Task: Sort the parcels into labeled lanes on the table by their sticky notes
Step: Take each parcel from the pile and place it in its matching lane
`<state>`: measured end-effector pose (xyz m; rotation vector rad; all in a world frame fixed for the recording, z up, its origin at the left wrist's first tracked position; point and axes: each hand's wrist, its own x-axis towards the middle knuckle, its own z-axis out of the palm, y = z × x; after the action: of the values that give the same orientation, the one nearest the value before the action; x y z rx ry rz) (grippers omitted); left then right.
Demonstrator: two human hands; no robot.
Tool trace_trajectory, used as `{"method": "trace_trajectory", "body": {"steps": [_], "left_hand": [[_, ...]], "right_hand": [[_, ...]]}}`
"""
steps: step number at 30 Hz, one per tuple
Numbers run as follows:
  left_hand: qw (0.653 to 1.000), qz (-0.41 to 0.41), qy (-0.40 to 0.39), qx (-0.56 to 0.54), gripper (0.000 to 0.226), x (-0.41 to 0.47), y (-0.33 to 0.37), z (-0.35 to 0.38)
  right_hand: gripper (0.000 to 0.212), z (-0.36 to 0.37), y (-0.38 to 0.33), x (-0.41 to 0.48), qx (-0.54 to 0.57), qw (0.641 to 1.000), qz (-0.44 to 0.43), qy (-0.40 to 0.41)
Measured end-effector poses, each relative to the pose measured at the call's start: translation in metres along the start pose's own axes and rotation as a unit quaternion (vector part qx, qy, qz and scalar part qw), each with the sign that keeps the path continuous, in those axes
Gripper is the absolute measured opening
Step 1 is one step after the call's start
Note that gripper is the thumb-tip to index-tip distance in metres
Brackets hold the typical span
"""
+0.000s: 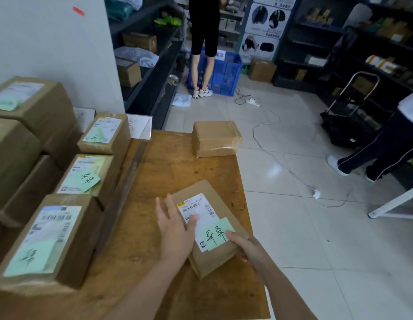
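A small brown parcel (207,229) with a white shipping label and a green sticky note (215,234) lies tilted near the front right of the wooden table (154,181). My left hand (175,229) rests on its left side, fingers straight and thumb on the label. My right hand (241,244) grips its right near corner, thumb on the sticky note. Another brown parcel (215,138) without a visible note sits at the table's far right edge.
Several brown parcels with green notes stand stacked along the left: (50,241), (85,174), (103,135). White paper signs (138,125) stand at the table's back. One person stands by a blue crate (226,75); another person's legs (374,155) are at the right.
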<state>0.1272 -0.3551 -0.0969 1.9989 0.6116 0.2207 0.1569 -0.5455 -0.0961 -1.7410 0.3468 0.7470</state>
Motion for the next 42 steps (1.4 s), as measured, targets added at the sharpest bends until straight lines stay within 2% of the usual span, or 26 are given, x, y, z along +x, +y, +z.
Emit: {"method": "trace_trajectory", "body": {"steps": [3,6,8,10,12,17,25,30,32,35,42], "left_hand": [[0.991,-0.106,-0.011,-0.085,0.083,-0.035,-0.004,0.0],[0.98,-0.142,0.008,-0.143,0.075,-0.052,-0.021,-0.002],[0.974,-0.149,-0.004,-0.172,0.06,-0.061,-0.035,-0.005],[0.977,-0.127,-0.016,-0.17,0.048,-0.074,-0.028,-0.016],[0.982,-0.088,-0.01,-0.168,0.051,-0.088,-0.012,-0.028],[0.988,-0.049,0.05,-0.139,0.06,-0.097,0.001,-0.057],[0.975,-0.009,0.098,-0.198,0.058,-0.07,0.023,-0.131],[0.964,0.009,0.105,-0.245,0.039,-0.04,0.033,-0.176],[0.966,0.015,0.098,-0.238,0.038,-0.022,0.035,-0.195],[0.97,0.025,0.076,-0.23,0.047,0.01,0.033,-0.222],[0.979,0.052,0.004,-0.197,0.031,0.102,0.022,-0.277]], "right_hand": [[0.061,0.009,0.01,-0.018,-0.035,0.999,-0.001,-0.019],[0.043,0.012,0.021,-0.036,-0.038,0.999,-0.03,-0.018],[0.049,0.014,0.032,-0.044,-0.041,0.998,-0.054,-0.005],[0.06,0.018,0.041,-0.051,-0.039,0.996,-0.08,0.015],[0.062,0.024,0.046,-0.058,-0.036,0.993,-0.109,0.026],[0.032,0.041,0.025,-0.078,-0.028,0.981,-0.188,0.032],[0.036,0.087,-0.039,-0.094,-0.014,0.956,-0.292,0.016],[0.021,0.129,-0.083,-0.092,-0.017,0.945,-0.325,0.018],[0.025,0.147,-0.102,-0.087,-0.016,0.942,-0.335,0.03],[0.046,0.176,-0.132,-0.075,-0.025,0.938,-0.342,0.049],[0.051,0.239,-0.193,-0.033,-0.045,0.934,-0.341,0.095]]}}
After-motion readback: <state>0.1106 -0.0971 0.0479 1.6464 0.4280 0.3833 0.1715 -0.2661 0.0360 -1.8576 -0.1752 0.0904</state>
